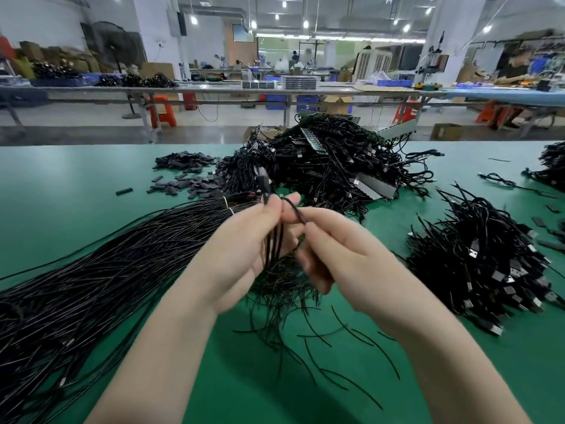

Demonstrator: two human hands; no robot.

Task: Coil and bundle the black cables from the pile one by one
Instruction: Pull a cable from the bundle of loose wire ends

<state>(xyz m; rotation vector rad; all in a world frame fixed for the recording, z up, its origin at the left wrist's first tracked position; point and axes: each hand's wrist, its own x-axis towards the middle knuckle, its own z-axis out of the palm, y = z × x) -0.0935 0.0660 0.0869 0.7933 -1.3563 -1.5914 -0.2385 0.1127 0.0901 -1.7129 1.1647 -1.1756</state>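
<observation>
- Cable (275,240) in hand is thin, black and limp; it looks light and will likely sag or spring out of its loops unless pinched where the strands cross
- It hangs in several parallel strands above the middle of the green tabletop (76,185), between both hands, its plug end (263,182) pointing up and away
- The left hand (244,240) grips the gathered strands between thumb and fingers, near the top of the coil
- The right hand (330,249) pinches a loose length of the same cable and leads it over the top of the strands; the picture is blurred here, so exact finger positions are unclear
- Best hold, by my judgement: the crossing point of the loops, with the stiffer plug kept free as an anchor
- A long sheaf of straight cables (107,264) runs toward the near left corner, smooth and glossy, tied with a pale band (227,204)
- Finished bundles (477,264) lie heaped toward the right edge, boxy plugs sticking out
- A tangled pile (336,157) sits at the far edge, flat dark sleeves (183,175) scattered to its left
- Short wire ties (321,347), stiff and slightly curved, lie strewn near the front edge
</observation>
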